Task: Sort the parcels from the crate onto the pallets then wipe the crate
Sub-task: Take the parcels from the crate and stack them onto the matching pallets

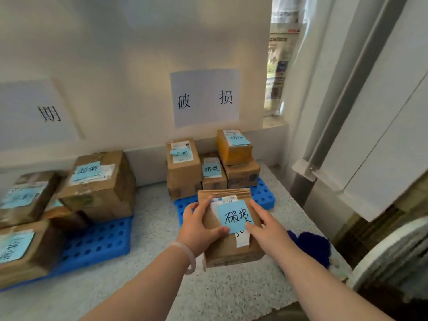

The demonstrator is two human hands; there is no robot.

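A white wall [139,42] stands at the back, and a grey speckled floor [152,218] runs up to it. Two paper signs hang on the wall, one on the left [34,112] and one in the middle [205,98].

Two blue pallets lie on the floor by the wall. The left pallet [97,242] has big brown boxes [99,188] on it. The right pallet [264,195] has smaller boxes [184,167] in a pile under the middle sign. The boxes have blue notes on them.

A brown parcel [229,249] is held up in front of the right pallet, over its near edge. The left hand [199,228] grips its left side, with fingers and thumb curled round it. The right hand [266,225] grips its right side, and its thumb lies on the blue note [235,216] on top.

A dark blue thing [312,246] lies on the floor to the right. A pale bracelet [187,256] is on the left wrist.
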